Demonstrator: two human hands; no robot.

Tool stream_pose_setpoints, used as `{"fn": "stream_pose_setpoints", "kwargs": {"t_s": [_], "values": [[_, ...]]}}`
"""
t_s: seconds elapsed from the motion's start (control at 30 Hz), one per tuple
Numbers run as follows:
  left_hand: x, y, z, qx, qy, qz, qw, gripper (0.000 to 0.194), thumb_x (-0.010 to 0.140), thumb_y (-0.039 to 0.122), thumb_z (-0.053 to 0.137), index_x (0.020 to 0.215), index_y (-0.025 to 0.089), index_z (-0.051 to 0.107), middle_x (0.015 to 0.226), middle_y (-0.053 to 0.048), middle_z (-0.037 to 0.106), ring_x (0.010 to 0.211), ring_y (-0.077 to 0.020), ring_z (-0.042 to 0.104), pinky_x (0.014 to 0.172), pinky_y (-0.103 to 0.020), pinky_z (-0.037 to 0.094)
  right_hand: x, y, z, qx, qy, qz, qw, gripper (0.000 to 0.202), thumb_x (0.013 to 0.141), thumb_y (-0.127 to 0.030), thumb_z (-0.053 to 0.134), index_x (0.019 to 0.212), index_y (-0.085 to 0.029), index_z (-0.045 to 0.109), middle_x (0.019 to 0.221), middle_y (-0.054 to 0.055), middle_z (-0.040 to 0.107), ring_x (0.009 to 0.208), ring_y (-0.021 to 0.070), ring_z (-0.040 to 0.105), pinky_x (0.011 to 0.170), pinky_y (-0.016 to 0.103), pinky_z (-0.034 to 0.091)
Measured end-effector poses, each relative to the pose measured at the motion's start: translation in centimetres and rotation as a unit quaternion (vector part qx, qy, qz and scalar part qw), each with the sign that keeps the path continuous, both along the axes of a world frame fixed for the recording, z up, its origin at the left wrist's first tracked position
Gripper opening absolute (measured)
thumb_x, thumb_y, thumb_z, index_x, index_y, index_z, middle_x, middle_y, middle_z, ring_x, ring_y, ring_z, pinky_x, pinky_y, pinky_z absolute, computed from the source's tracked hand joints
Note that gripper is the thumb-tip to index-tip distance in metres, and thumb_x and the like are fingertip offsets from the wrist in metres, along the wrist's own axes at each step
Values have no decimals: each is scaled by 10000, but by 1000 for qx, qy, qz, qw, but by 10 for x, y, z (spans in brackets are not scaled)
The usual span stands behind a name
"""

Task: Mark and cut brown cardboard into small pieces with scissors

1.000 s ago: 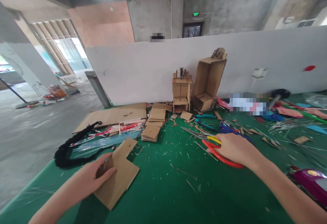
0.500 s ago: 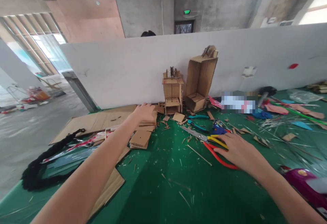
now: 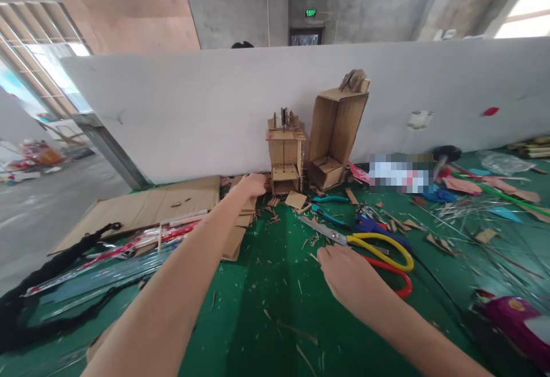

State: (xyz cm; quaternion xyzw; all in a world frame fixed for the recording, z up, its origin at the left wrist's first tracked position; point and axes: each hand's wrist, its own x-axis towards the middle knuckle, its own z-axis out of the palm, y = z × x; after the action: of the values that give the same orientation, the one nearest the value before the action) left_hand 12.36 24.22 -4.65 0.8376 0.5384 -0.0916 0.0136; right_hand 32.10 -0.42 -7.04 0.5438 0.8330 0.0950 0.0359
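Note:
At the far side of the table, my left hand is curled over small cardboard pieces beside the smaller cardboard model. Its fingertips are hidden, and what they hold cannot be made out. Layered cardboard pieces lie under and in front of that wrist. My right hand is low over the green tabletop, fingers pinched together on a thin stick whose end pokes out on the left. Just behind it lie scissors with one yellow and one red handle, let go and partly covered by the hand.
A taller open cardboard box leans by the white partition. Teal-handled pliers lie in front. Thin wires and a purple object are on the right. Flat cardboard and a black fuzzy strip lie left.
My right hand has let go of the scissors, moved left and toward me, and closed on the thin stick. My left hand has shifted slightly right, its fingers curling beside the smaller model.

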Motion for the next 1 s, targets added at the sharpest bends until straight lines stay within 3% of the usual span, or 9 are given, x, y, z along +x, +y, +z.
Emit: {"fn": "stream_pose_setpoints", "kwargs": {"t_s": [0.1,0.27,0.37,0.47,0.57,0.67,0.77,0.9,1.0], "values": [[3,1,-1,2,7,-4,1000,332,867,319,523,1160,163,522,1163,-93,547,975,-205,568,807,-412,493,-2,6,6,-30,33,0,999,203,730,1,461,785,-135,602,752,104,643,719,218,608,632,305,403],[0,1,1,27,-3,-20,999,333,865,319,526,1160,163,522,1163,-93,547,978,-207,568,807,-413,492,4,53,20,-82,270,-79,956,93,786,-123,457,777,-176,533,737,32,615,653,149,577,574,240,376],[-6,0,6,53,-37,-34,997,334,870,323,518,1166,168,518,1168,-92,545,979,-205,567,808,-415,493,6,96,23,-82,285,-113,948,165,874,-210,375,865,-176,537,706,16,607,606,132,584,562,225,394],[-16,-1,16,72,-89,-43,993,274,842,297,554,1065,140,575,1112,-92,566,950,-203,571,816,-395,478,1,130,18,-38,270,-153,950,185,868,-200,382,922,-134,546,943,125,597,823,202,615,685,272,421],[-29,-12,33,97,-151,-35,983,174,771,224,582,896,108,620,1008,-102,586,919,-210,569,827,-336,440,-8,146,9,-19,246,-178,953,282,848,-325,456,980,-98,560,1059,207,539,873,291,620,699,341,435],[-45,-45,51,104,-207,-24,973,209,765,266,544,902,114,589,932,-87,600,864,-200,572,749,-297,436,-14,149,1,-11,236,-183,954,325,814,-377,518,976,-102,579,1076,207,533,882,315,622,689,350,440],[-53,-105,59,56,-253,-36,965,271,800,378,488,962,166,539,858,-26,612,744,-151,574,631,-252,428,-14,146,0,6,251,-171,953,246,832,-314,491,978,-134,575,1082,176,551,871,277,624,676,320,429],[-42,-193,42,-163,-313,-81,932,269,738,360,566,955,216,499,819,13,589,702,-136,551,575,-232,395,-10,127,7,15,292,-134,947,180,865,-284,452,941,-173,571,947,110,635,874,232,609,682,275,408],[-28,-237,19,-189,-282,-90,936,181,772,332,513,918,227,497,814,11,584,680,-138,535,556,-245,366,-9,99,11,5,323,-106,941,191,867,-313,470,962,-177,565,897,75,663,841,197,613,684,250,414]]}}
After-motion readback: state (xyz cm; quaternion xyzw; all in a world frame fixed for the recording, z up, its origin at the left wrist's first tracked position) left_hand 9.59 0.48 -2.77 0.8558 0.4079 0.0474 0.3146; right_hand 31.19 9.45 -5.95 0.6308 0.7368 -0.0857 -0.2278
